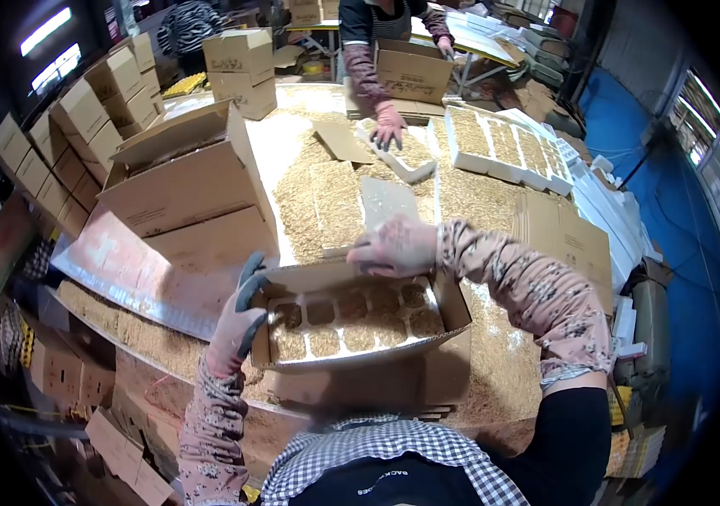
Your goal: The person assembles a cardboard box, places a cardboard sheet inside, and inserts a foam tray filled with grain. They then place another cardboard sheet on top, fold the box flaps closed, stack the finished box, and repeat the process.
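- Our L hand [242,319], fingers parted, is at the L end wall of the open carton [360,358]; whether it clamps the cardboard, we can't tell.
- Our R hand [402,246], fingers curled, is at the far wall, by a grey flat sheet [387,198]; we can't tell if it grips wall, sheet or nothing.
- The white tray [347,331] lies in the carton, approx. level; it has 2 rows of 5 wells, w/ husk-like fill in at least the near row; far-row depth is unclear in shade.
- For good handling, we'd steady the carton by its walls, i.e. w/o pressing the tray; keep its base flat, so loose fill doesn't spill; keep fingertips off the divider ridges.
- Beyond, a co-worker's gloved hand [388,126] is on another white tray [415,171]; a taller carton [187,181] is to our L.
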`<control>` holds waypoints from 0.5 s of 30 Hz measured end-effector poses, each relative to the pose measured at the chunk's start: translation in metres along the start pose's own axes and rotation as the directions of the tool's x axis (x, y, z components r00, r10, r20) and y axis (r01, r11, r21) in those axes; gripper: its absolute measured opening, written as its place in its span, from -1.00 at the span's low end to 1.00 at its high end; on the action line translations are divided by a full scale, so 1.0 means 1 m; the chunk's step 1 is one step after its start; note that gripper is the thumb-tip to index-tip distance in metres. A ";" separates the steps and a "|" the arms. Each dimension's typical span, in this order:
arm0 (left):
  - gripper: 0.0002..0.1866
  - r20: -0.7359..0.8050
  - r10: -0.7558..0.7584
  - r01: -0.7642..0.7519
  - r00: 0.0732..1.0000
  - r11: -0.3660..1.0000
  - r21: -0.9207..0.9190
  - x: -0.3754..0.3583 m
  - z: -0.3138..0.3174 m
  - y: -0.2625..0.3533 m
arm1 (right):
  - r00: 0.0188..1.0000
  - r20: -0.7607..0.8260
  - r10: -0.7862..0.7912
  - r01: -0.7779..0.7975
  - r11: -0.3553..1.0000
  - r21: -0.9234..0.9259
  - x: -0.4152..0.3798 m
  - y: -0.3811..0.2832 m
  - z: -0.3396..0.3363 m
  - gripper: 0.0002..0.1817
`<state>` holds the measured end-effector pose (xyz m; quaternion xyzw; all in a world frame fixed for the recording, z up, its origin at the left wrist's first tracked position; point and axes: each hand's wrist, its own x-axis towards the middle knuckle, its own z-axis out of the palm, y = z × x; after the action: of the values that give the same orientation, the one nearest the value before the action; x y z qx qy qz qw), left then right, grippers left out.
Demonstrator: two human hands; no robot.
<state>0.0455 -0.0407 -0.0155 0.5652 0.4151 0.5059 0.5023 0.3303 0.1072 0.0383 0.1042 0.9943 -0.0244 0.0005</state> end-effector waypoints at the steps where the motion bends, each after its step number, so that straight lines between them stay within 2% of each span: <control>1: -0.31 0.002 0.026 -0.026 1.000 0.993 0.112 -0.003 -0.009 -0.014 | 0.993 -0.115 0.007 -0.007 1.000 0.005 -0.008 0.006 0.020 -0.73; 3: -0.32 -0.016 -0.014 0.013 1.000 0.997 -0.072 0.000 -0.014 -0.030 | 0.997 -0.073 0.019 -0.019 1.000 0.004 -0.005 0.004 0.009 -0.70; 5: -0.32 -0.024 -0.012 0.012 1.000 1.000 -0.002 0.000 -0.007 -0.015 | 0.998 -0.052 0.024 -0.022 0.999 0.036 0.000 -0.003 0.008 -0.67; 7: -0.32 -0.033 -0.001 0.004 0.999 0.997 0.079 0.001 -0.006 -0.010 | 0.995 0.089 0.034 -0.031 0.999 -0.026 0.006 -0.001 0.002 -0.65; 9: -0.31 -0.044 0.016 -0.010 0.999 0.991 0.133 0.001 -0.005 -0.017 | 0.993 0.105 0.046 -0.046 0.999 -0.001 0.010 -0.007 0.002 -0.64; 10: -0.41 -0.134 0.015 -0.004 0.991 0.997 0.079 0.002 0.005 -0.011 | 0.990 0.126 0.064 -0.066 0.998 0.012 0.011 -0.011 0.001 -0.64; 11: -0.41 -0.136 0.017 -0.006 0.991 0.996 0.085 0.003 -0.001 -0.016 | 0.991 0.120 0.062 -0.063 0.998 0.011 0.010 -0.019 -0.002 -0.64; 13: -0.58 -0.128 -0.077 0.092 0.989 0.990 0.109 0.007 -0.016 -0.034 | 0.978 0.209 0.008 0.008 0.997 -0.077 0.002 -0.047 -0.004 -0.65; 15: -0.71 -0.218 -0.003 0.049 0.976 0.977 0.209 0.007 -0.013 -0.025 | 0.959 0.278 -0.063 0.008 0.981 0.195 -0.019 -0.090 0.010 -0.62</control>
<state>0.0349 -0.0286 -0.0396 0.5517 0.5265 0.5105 0.3973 0.3305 0.0145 0.0332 0.0812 0.9787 -0.1350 0.1320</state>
